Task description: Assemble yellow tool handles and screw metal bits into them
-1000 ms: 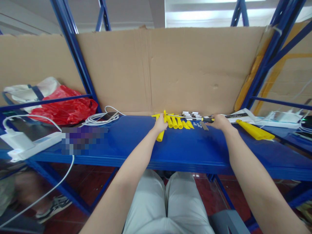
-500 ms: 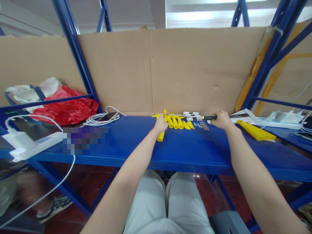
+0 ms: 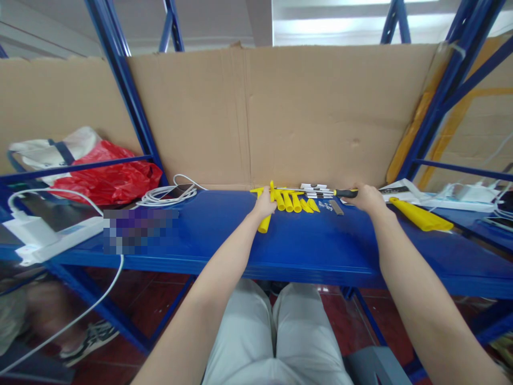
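My left hand (image 3: 265, 203) is closed around a yellow T-shaped plastic piece (image 3: 263, 224), whose tubular handle points toward me. With its fingers closed, my right hand (image 3: 366, 198) grips the end of a screwdriver (image 3: 345, 193) with a black and yellow handle. The screwdriver's thin shaft runs level to the left, and its tip meets the top of the yellow piece by my left hand. Between my hands lie several similar yellow T-shaped pieces (image 3: 287, 202), small yellow pointed pieces (image 3: 312, 205) and a flat grey metal strip (image 3: 337, 207).
White-and-black packets (image 3: 316, 188) lie behind the screwdriver. A yellow tapered sleeve (image 3: 420, 215) rests at right near a white power strip (image 3: 457, 203). At left are a coiled white cable (image 3: 166, 196), a red bag (image 3: 108, 174) and another power strip (image 3: 64, 240). Cardboard (image 3: 300, 117) stands behind.
My right hand has shifted slightly on the screwdriver, so more of its handle shows. My left hand and the yellow piece stay in place.
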Demonstrator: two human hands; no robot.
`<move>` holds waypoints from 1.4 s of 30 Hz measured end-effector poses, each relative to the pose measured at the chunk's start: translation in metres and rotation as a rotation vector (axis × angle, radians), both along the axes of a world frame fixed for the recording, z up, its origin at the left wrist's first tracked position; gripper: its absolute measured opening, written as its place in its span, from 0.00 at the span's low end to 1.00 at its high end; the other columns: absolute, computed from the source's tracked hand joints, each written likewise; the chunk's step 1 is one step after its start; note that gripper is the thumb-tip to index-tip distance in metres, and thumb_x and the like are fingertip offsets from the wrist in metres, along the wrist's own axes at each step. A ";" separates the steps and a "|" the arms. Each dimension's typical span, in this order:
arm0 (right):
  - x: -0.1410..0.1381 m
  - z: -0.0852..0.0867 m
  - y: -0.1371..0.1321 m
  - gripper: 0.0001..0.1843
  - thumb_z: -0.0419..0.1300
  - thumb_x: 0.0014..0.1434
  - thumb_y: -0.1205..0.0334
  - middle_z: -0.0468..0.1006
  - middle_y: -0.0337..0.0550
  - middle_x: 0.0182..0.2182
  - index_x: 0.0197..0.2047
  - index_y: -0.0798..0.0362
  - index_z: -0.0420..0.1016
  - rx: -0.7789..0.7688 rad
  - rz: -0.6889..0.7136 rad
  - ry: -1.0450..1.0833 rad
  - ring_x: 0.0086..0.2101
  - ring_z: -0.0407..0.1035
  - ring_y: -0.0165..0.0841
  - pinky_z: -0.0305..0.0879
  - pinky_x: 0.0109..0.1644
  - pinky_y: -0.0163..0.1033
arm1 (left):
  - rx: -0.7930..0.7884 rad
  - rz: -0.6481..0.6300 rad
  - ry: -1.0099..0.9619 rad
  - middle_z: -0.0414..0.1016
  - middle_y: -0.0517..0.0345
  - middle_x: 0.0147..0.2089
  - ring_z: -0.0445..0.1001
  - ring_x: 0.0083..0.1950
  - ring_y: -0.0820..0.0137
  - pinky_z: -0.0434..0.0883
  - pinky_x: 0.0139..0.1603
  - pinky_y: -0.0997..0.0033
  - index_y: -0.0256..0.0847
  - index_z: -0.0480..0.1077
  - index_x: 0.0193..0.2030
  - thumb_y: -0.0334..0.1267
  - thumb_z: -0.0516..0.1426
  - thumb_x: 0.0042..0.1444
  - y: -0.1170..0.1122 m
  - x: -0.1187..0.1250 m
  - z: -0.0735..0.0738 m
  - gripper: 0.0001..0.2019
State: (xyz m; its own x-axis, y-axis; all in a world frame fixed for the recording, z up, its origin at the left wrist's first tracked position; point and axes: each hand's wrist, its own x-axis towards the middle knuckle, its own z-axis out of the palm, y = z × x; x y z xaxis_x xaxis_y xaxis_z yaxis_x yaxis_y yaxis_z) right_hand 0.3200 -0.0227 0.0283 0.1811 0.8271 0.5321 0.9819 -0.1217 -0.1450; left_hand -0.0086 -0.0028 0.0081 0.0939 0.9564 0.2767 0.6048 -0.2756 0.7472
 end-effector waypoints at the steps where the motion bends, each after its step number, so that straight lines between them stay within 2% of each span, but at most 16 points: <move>1: 0.000 0.000 0.000 0.17 0.65 0.53 0.52 0.80 0.52 0.36 0.43 0.52 0.79 0.004 0.016 -0.012 0.41 0.74 0.48 0.67 0.43 0.45 | 0.001 0.002 0.005 0.78 0.47 0.53 0.80 0.31 0.71 0.77 0.32 0.72 0.39 0.55 0.64 0.23 0.56 0.57 0.000 0.000 0.000 0.29; 6: 0.005 -0.003 0.010 0.16 0.60 0.55 0.60 0.78 0.57 0.41 0.45 0.57 0.78 0.081 0.114 -0.080 0.47 0.71 0.51 0.65 0.53 0.50 | 0.002 0.017 0.030 0.79 0.48 0.49 0.80 0.32 0.69 0.77 0.34 0.71 0.38 0.55 0.65 0.23 0.56 0.57 0.003 -0.001 -0.002 0.29; 9: 0.010 -0.006 0.015 0.18 0.59 0.54 0.62 0.77 0.59 0.42 0.46 0.59 0.78 0.133 0.138 -0.080 0.49 0.69 0.53 0.64 0.56 0.53 | 0.000 0.014 0.031 0.79 0.48 0.48 0.80 0.32 0.70 0.76 0.32 0.73 0.37 0.54 0.65 0.23 0.55 0.57 0.003 -0.002 -0.002 0.29; 13: 0.013 -0.007 0.014 0.18 0.62 0.51 0.60 0.76 0.58 0.41 0.46 0.58 0.79 0.182 0.127 -0.079 0.47 0.70 0.52 0.66 0.53 0.51 | -0.003 0.018 0.019 0.79 0.49 0.50 0.78 0.29 0.73 0.74 0.29 0.76 0.38 0.55 0.64 0.22 0.55 0.58 -0.001 0.000 0.000 0.28; 16: 0.012 -0.006 0.009 0.14 0.63 0.52 0.58 0.77 0.56 0.39 0.42 0.55 0.78 0.165 0.060 -0.046 0.43 0.72 0.50 0.68 0.48 0.49 | 0.010 0.002 0.004 0.78 0.48 0.52 0.77 0.27 0.75 0.73 0.27 0.77 0.39 0.56 0.63 0.22 0.55 0.58 -0.005 0.002 0.003 0.26; 21: 0.008 -0.003 0.004 0.18 0.66 0.51 0.56 0.79 0.54 0.37 0.45 0.54 0.74 0.106 -0.003 0.031 0.39 0.74 0.48 0.69 0.43 0.47 | -0.007 0.004 0.013 0.79 0.49 0.50 0.79 0.29 0.73 0.74 0.28 0.76 0.39 0.56 0.63 0.22 0.56 0.57 -0.008 0.002 0.005 0.27; 26: 0.009 -0.003 0.009 0.17 0.61 0.52 0.59 0.79 0.57 0.40 0.44 0.56 0.76 0.107 0.108 -0.059 0.44 0.72 0.50 0.67 0.49 0.49 | -0.015 0.039 0.025 0.79 0.49 0.47 0.80 0.31 0.71 0.76 0.32 0.74 0.38 0.56 0.64 0.23 0.55 0.58 -0.004 0.000 0.003 0.28; 29: 0.009 -0.003 0.011 0.15 0.59 0.52 0.61 0.78 0.59 0.40 0.42 0.57 0.77 0.094 0.113 -0.098 0.45 0.72 0.51 0.66 0.51 0.50 | -0.013 0.034 0.019 0.79 0.49 0.48 0.80 0.32 0.70 0.77 0.33 0.73 0.38 0.56 0.64 0.23 0.56 0.57 -0.003 0.000 0.002 0.28; 32: 0.006 -0.002 0.006 0.15 0.62 0.50 0.62 0.79 0.57 0.40 0.42 0.56 0.76 0.043 0.050 -0.069 0.44 0.73 0.50 0.67 0.49 0.47 | -0.008 0.015 0.008 0.78 0.49 0.50 0.79 0.31 0.72 0.76 0.32 0.73 0.39 0.56 0.64 0.23 0.56 0.57 -0.003 0.001 0.002 0.28; 36: 0.001 -0.001 -0.002 0.21 0.66 0.48 0.58 0.81 0.55 0.38 0.46 0.54 0.73 -0.010 -0.066 0.026 0.40 0.75 0.48 0.69 0.42 0.45 | -0.010 0.001 0.007 0.78 0.50 0.50 0.78 0.29 0.74 0.75 0.30 0.75 0.40 0.56 0.63 0.23 0.56 0.57 -0.005 0.001 0.003 0.28; 39: 0.000 0.000 -0.002 0.22 0.66 0.48 0.58 0.82 0.54 0.37 0.47 0.54 0.74 -0.028 -0.018 0.022 0.39 0.76 0.48 0.69 0.41 0.44 | -0.009 0.010 0.021 0.79 0.51 0.48 0.78 0.30 0.73 0.76 0.31 0.75 0.39 0.56 0.63 0.23 0.55 0.58 -0.003 0.000 0.002 0.27; 42: 0.001 0.001 0.002 0.18 0.63 0.50 0.59 0.82 0.53 0.39 0.45 0.54 0.77 -0.027 0.088 -0.008 0.42 0.76 0.48 0.70 0.44 0.44 | -0.014 0.022 0.025 0.79 0.52 0.46 0.80 0.32 0.70 0.77 0.34 0.72 0.39 0.55 0.64 0.23 0.54 0.57 0.000 -0.002 0.000 0.28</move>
State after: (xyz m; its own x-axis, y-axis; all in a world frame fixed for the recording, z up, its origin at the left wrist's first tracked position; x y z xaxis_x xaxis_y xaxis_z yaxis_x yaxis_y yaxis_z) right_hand 0.3211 -0.0204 0.0290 0.1023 0.8540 0.5101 0.9902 -0.0383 -0.1345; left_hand -0.0102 -0.0027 0.0082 0.0794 0.9619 0.2616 0.6291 -0.2519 0.7354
